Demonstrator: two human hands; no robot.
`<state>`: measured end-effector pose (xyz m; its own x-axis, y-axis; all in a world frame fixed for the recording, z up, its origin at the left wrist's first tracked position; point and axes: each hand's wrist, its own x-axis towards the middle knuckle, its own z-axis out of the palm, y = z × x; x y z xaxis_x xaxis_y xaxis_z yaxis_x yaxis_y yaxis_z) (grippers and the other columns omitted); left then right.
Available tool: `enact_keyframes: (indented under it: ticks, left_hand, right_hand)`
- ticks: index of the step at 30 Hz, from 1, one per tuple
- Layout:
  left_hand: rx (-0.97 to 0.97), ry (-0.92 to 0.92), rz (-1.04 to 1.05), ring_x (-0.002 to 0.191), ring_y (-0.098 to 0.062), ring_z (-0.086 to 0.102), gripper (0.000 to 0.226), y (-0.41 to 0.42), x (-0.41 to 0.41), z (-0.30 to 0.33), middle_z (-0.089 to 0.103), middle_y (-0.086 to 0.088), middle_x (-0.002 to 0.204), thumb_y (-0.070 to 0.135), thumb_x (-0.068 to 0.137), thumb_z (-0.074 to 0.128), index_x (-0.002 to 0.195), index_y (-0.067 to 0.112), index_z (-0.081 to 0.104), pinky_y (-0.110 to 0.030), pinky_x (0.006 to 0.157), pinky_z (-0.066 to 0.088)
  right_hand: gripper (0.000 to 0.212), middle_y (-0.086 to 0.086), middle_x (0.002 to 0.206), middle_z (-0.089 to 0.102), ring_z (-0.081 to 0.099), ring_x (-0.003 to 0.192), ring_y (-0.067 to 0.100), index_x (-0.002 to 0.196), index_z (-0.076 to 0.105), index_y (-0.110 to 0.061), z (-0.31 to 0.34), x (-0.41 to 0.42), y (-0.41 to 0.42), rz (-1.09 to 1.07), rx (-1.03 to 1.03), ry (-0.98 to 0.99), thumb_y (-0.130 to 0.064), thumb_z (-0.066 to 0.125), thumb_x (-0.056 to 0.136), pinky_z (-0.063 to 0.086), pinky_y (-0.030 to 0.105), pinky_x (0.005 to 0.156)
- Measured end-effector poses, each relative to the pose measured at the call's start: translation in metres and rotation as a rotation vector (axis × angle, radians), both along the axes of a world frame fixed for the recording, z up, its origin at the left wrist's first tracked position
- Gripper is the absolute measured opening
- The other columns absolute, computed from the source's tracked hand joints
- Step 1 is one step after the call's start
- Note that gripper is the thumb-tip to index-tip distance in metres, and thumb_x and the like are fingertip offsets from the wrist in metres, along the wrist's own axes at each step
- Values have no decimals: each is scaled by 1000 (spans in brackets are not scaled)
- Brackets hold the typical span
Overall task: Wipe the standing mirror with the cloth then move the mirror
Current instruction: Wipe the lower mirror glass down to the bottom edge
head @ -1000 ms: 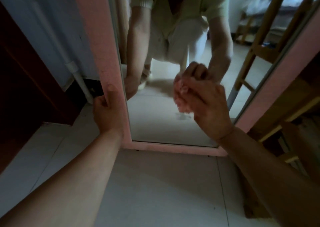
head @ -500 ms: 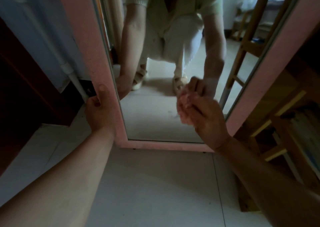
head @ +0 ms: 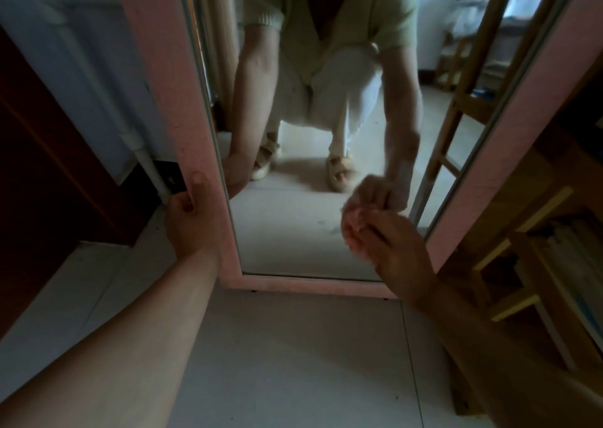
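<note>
A tall standing mirror with a pink frame [head: 195, 127] stands on the white tiled floor in front of me. My left hand [head: 191, 218] grips the lower left side of the frame, thumb lying on its front face. My right hand [head: 391, 245] holds a bunched pink cloth [head: 354, 232] against the lower right part of the glass. A few faint smudges [head: 329, 228] show on the glass just left of the cloth. The glass reflects a crouching person and both arms.
A wooden shelf unit [head: 535, 258] with books stands close on the right, touching the mirror's right side. A dark wooden panel [head: 49, 173] and a white pipe [head: 146, 163] are at the left behind the mirror. White floor tiles [head: 293, 362] spread in front.
My right hand with the cloth has slid rightward and downward across the lower glass. The view has tilted up, showing more of the mirror. My left hand keeps its grip on the frame.
</note>
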<state>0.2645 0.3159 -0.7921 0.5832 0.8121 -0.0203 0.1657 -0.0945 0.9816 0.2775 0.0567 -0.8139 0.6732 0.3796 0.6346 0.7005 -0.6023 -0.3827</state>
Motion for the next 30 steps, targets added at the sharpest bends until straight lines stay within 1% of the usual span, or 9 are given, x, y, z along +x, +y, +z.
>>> enact_keyframes:
  ticks: [2,6,9,12,14,16,20,24,30]
  left_hand:
    - [-3,7,1,102,-30,61,61,0,2,-1,66,-14,105,76,69,37,86,20,54,-46,93,48]
    - [54,34,33,109,-31,58,55,-3,4,1,63,-16,114,60,89,38,101,11,59,-40,95,45]
    - [81,46,46,111,-33,57,59,-3,4,1,63,-18,116,59,91,37,107,8,61,-40,94,45]
    - [109,60,56,109,-36,57,63,-3,4,1,62,-22,115,61,91,34,107,5,59,-42,93,45]
    - [134,80,68,111,-38,55,64,-2,4,2,60,-25,118,59,92,33,108,3,59,-41,93,42]
    - [158,114,73,116,-39,51,61,-6,3,5,56,-26,125,53,96,32,115,1,56,-39,94,39]
    - [232,108,82,119,-40,49,56,-17,-2,7,53,-27,128,48,95,40,122,0,51,-40,92,37]
    - [314,75,65,117,-38,51,49,-16,-2,0,54,-25,126,37,91,53,122,-1,49,-40,90,39]
    - [332,72,60,116,-37,52,47,-13,-3,0,55,-25,124,34,90,54,121,0,50,-39,91,39]
  right_hand:
    - [26,0,91,68,64,83,24,95,66,-18,-10,-2,-8,-95,-83,54,-31,45,99,49,42,78]
    - [20,0,85,68,65,77,30,81,61,-18,49,4,-6,-149,238,-9,-9,52,96,55,50,71]
    - [29,-14,86,67,63,79,1,82,61,-20,72,6,-12,-164,472,51,4,51,94,52,22,72]
    - [23,0,93,64,60,80,2,102,65,-10,16,-2,-28,-150,141,120,-14,43,101,49,18,74]
    - [26,4,92,66,64,82,20,100,66,-14,-5,-8,-34,-223,-48,-10,-27,43,99,51,34,77]
    - [19,7,88,68,63,79,30,89,70,-10,6,-13,-32,-257,65,90,-15,51,89,42,37,71]
    - [12,-20,72,61,56,67,-7,84,54,-5,54,3,-34,-178,613,67,2,50,94,42,9,59]
    - [22,-10,101,52,49,83,-3,108,59,0,64,9,-36,-375,268,-61,-1,51,88,37,5,76]
    - [40,-23,88,55,53,76,-6,109,63,-15,-10,-15,-34,-321,-173,-33,-35,30,103,44,14,71]
